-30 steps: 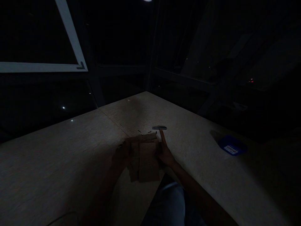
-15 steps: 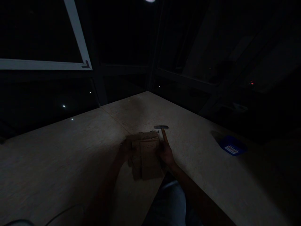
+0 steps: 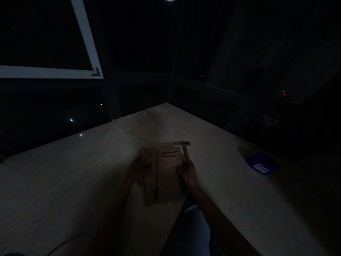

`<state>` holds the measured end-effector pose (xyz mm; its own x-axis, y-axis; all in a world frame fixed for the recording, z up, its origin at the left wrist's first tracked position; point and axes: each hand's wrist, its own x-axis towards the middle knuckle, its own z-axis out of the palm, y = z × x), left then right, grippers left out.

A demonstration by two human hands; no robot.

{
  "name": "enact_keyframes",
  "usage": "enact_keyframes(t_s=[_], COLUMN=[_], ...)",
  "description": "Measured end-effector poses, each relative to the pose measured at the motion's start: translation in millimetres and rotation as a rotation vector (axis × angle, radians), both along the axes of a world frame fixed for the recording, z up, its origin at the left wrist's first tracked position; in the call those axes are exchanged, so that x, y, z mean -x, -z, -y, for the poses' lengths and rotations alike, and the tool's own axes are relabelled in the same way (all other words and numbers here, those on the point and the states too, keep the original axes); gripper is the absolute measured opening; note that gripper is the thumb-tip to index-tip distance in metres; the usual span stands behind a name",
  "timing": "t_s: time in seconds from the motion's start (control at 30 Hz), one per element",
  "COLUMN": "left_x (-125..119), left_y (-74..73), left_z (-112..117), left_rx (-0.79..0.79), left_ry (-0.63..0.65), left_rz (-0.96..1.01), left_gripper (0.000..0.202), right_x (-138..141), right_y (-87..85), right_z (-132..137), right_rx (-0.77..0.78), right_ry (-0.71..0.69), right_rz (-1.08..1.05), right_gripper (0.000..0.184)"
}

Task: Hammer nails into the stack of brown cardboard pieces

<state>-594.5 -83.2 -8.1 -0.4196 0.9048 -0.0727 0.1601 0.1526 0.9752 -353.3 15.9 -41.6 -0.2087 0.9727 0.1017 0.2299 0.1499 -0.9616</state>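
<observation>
Stacked cardboard pieces lie in front of me, with rows of small dark marks near the top of the upper piece. My left hand grips the stack's left edge, its fingers mostly lost in shadow. At the opposite edge, my right hand is closed on the cardboard, thumb on top. Just beyond that hand is a hammer with a metal head and an orange-brown handle. The handle's lower end is hidden by the right hand, and whether the fingers touch it is unclear.
A blue plastic container with a white label stands to the right on the pale tabletop. A dark cable lies at the lower left. Dark window panes and a white window frame border the table's far edges. The light is very dim.
The cardboard has shifted slightly left and away, covering small dark bits seen at its far edge before. My left hand moved left with it; my right thumb now shows on top.
</observation>
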Motion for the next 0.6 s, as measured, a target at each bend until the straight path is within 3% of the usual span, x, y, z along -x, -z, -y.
enact_keyframes(t_s=[0.1,0.2,0.37,0.47,0.6], left_x=[0,-7,-35,-60,-101], left_y=[-14.1,-33.1,-58.2,-58.5,-40.7], left_z=[3,7,11,11,6], left_rx=[-0.027,-0.037,-0.048,-0.032,-0.037], left_ry=[0.048,0.010,-0.013,-0.040,-0.116], left_rz=[0.006,-0.010,0.004,0.014,0.046], left_gripper=[0.065,0.072,0.071,0.070,0.060], right_x=[-3,-10,-34,-55,-93], right_y=[-14.0,-33.5,-66.9,-79.6,-86.5], right_z=[8,16,27,33,40], right_rx=[0.037,0.108,0.305,0.364,0.419], right_ry=[0.029,0.002,-0.024,-0.065,-0.063], right_rz=[-0.038,-0.116,-0.239,-0.340,-0.415], right_gripper=[0.060,0.062,0.066,0.061,0.058])
